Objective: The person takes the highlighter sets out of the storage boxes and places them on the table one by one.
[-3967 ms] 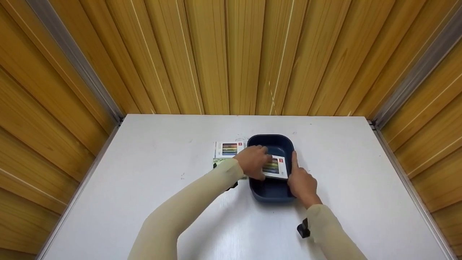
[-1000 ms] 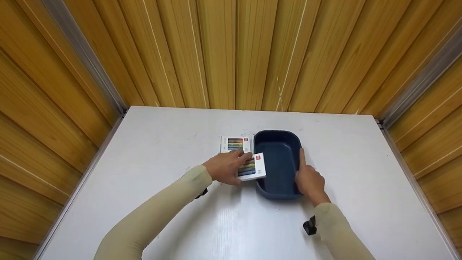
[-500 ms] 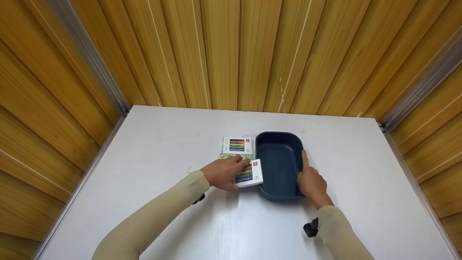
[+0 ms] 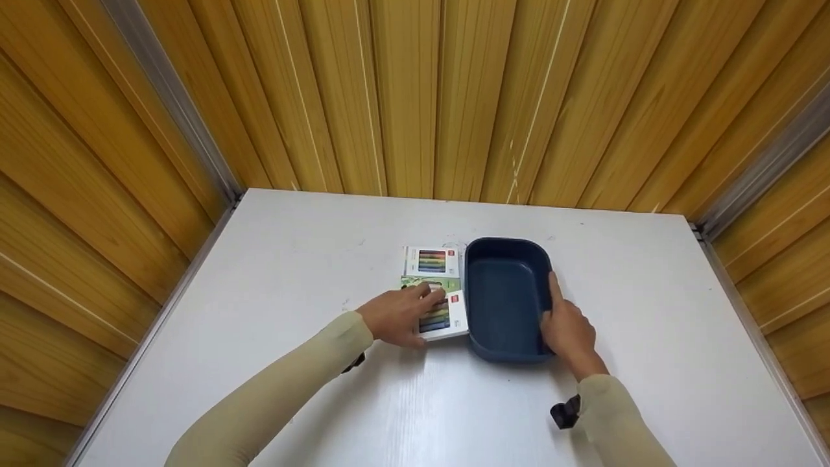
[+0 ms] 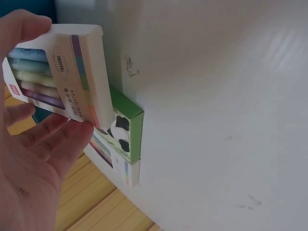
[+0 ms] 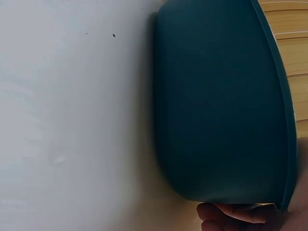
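My left hand (image 4: 394, 316) grips a white box of highlighters (image 4: 457, 316), thumb at the near edge and fingers over its window. In the left wrist view the word HIGHLIGHTER shows on this box (image 5: 72, 82), which is tilted against the table. Just beyond it lie a green box with a panda picture (image 4: 447, 284), partly covered by my fingers, and a second highlighter box (image 4: 431, 261). To their right stands a dark blue bin (image 4: 510, 357) with nothing inside. My right hand (image 4: 569, 334) holds the bin's right wall, index finger stretched along the rim.
A white table (image 4: 311, 259) carries everything. Wood-patterned panels (image 4: 415, 97) rise behind it and at both sides, with metal posts at the corners. Small dark marks dot the tabletop.
Four seconds ago the highlighter box was inside the bin in my left hand. It has since come out leftward over the rim and moved nearer me. My right hand stays on the bin.
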Tool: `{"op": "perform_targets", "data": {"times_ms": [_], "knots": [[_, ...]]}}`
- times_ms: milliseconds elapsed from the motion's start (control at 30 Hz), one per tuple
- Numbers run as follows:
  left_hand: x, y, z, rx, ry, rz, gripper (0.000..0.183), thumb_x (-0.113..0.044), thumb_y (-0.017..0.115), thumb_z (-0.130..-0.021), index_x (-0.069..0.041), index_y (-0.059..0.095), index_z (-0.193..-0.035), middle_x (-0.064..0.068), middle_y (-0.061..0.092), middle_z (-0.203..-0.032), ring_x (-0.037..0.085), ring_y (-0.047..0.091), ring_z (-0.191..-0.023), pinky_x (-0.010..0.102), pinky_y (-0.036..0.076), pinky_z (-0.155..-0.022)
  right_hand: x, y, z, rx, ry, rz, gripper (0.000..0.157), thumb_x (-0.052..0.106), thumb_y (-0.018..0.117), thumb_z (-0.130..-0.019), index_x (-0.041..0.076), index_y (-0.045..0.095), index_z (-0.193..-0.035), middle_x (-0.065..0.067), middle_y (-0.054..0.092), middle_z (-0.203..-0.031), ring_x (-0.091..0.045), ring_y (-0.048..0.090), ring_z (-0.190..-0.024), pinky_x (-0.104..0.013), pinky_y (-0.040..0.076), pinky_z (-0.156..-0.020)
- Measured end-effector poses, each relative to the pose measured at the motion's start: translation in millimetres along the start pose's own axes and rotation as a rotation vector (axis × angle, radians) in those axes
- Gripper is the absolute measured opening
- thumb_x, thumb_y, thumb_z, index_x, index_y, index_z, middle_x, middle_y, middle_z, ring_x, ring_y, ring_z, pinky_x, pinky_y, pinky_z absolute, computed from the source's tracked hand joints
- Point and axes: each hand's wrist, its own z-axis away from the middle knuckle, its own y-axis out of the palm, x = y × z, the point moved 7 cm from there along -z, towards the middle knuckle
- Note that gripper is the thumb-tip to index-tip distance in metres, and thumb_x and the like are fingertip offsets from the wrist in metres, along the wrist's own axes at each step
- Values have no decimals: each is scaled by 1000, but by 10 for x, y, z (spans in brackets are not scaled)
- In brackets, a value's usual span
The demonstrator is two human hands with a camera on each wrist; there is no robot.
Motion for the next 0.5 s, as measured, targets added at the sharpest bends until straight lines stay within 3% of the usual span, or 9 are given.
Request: {"op": "perform_targets", "data": {"times_ms": [300, 500], "knots": [[26, 63, 49, -14, -2, -56, 80, -42, 80, -82, -28, 39, -149, 3, 49, -123, 18, 55, -87, 33, 55, -81, -19, -6, -13, 54, 28, -34, 74, 8, 42, -99, 15, 6, -164, -27, 63, -103, -30, 58, -72, -42, 46, -60], [-17, 103, 41, -41, 22, -130, 74, -38, 80, -81, -21, 46, -144, 4, 50, -118, 17, 53, -88, 33, 54, -79, -10, -10, -25, 51, 24, -46, 75, 7, 42, -100, 14, 5, -164, -31, 61, -113, -32, 59, -77, -47, 48, -64]]}}
